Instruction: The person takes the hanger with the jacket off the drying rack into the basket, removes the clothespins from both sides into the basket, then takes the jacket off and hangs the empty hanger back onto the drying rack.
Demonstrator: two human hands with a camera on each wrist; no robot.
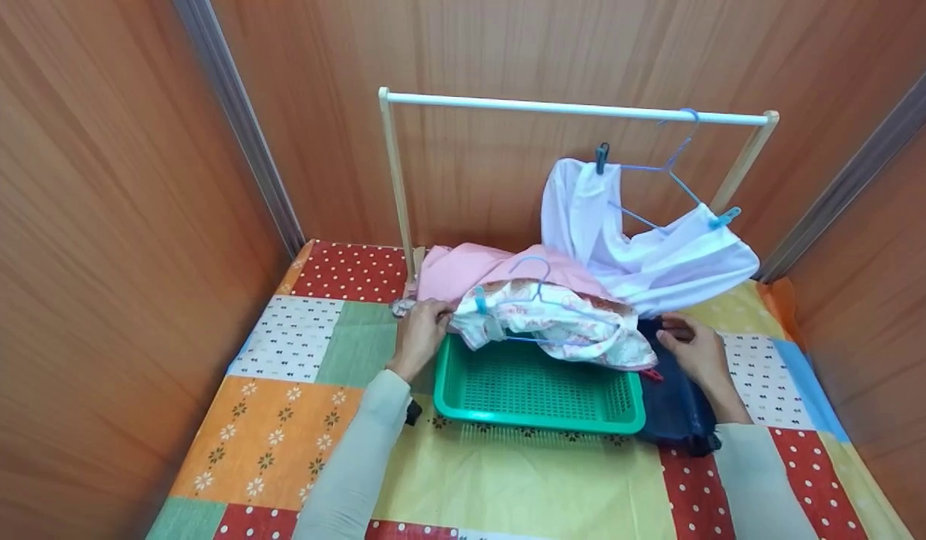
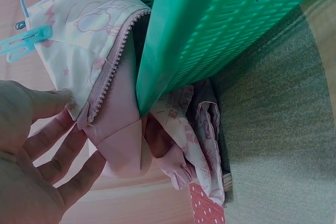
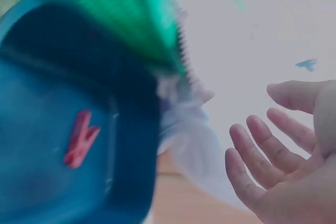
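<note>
My left hand [image 1: 422, 337] pinches the zippered edge of a pink jacket [image 1: 478, 262] between thumb and fingers; its white printed lining [image 2: 100, 30] faces out. A blue hanger [image 1: 536, 262] lies in the jacket, and a teal clothespin [image 2: 26, 43] clips the left side. The jacket drapes over the back of a green basket [image 1: 538, 418]. My right hand [image 1: 699, 364] is over the dark blue bin [image 1: 677, 401], fingers apart and holding nothing in the right wrist view. A red clothespin [image 3: 81, 140] lies inside that bin.
Behind the basket stands a rack with a white bar [image 1: 538, 106]. From it hangs a white garment [image 1: 650, 270] on a blue hanger, clipped by a dark clothespin [image 1: 602, 159] and a teal one. Wooden panels [image 1: 118, 225] enclose the patchwork cloth [image 1: 283, 420] on three sides.
</note>
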